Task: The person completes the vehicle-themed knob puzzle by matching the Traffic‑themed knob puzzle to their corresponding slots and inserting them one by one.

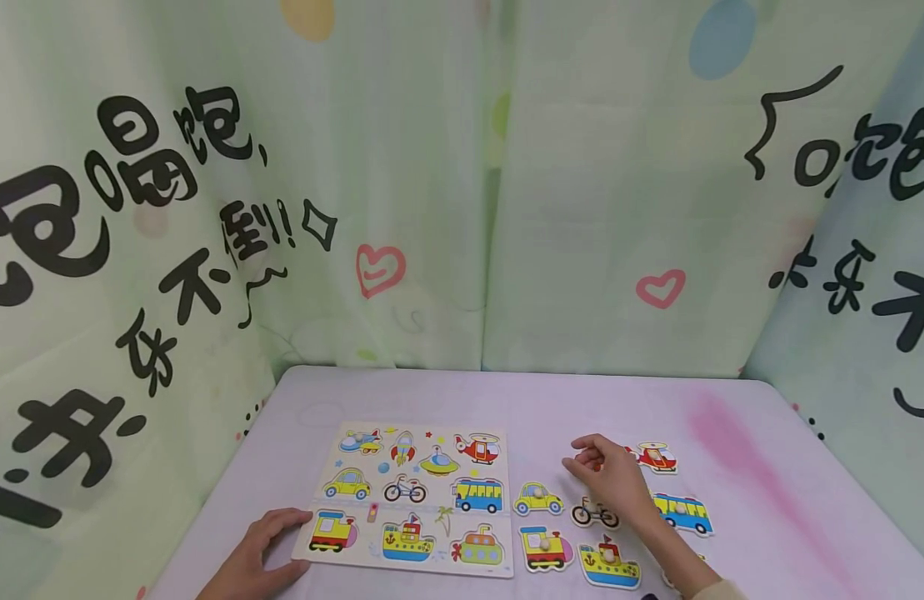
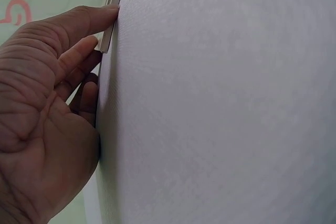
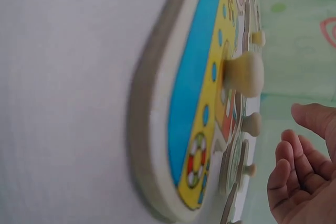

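A white puzzle board [image 1: 372, 514] printed with vehicles lies on the table. My left hand [image 1: 261, 552] is at its lower left corner, fingertips and thumb touching the edge; the left wrist view shows the thumb [image 2: 86, 20] against the board's side [image 2: 112, 14]. My right hand [image 1: 607, 477], loosely bent and holding nothing, is raised over the knobbed pieces. Nearest to it are the bicycle piece [image 1: 586, 516], partly covered, and the helicopter piece [image 1: 660, 457]. Around them lie the car piece [image 1: 536, 500], bus piece [image 1: 682, 512], train piece [image 1: 538, 557] and ship piece [image 1: 598, 573].
The white table [image 1: 596, 396] has rounded far corners and a pink smear [image 1: 761, 475] on the right. Pale green curtains [image 1: 432, 167] with black lettering hang behind and along both sides. More pieces are partly hidden by the right forearm.
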Demonstrator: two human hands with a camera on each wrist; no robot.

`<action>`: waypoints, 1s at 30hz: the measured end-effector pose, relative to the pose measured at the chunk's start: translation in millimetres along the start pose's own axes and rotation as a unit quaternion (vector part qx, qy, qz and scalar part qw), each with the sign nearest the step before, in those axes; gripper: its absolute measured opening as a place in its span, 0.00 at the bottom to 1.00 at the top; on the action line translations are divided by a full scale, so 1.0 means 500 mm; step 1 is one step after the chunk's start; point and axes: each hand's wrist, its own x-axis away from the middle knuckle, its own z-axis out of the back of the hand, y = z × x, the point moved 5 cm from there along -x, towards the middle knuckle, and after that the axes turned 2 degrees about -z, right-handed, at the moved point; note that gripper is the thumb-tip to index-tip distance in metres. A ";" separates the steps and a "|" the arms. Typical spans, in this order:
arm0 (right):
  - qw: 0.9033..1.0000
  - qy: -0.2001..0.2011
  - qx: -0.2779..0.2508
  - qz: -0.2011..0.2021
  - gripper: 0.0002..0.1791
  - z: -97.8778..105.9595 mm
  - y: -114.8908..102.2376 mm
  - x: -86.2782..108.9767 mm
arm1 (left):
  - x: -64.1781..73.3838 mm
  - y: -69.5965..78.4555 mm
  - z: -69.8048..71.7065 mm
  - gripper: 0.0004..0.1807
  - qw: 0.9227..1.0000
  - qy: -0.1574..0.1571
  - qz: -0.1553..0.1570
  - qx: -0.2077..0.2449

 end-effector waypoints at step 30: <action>0.997 -0.036 0.070 -0.012 0.13 0.014 0.048 -0.038 | -0.005 -0.007 -0.002 0.35 0.999 -0.008 0.020 0.033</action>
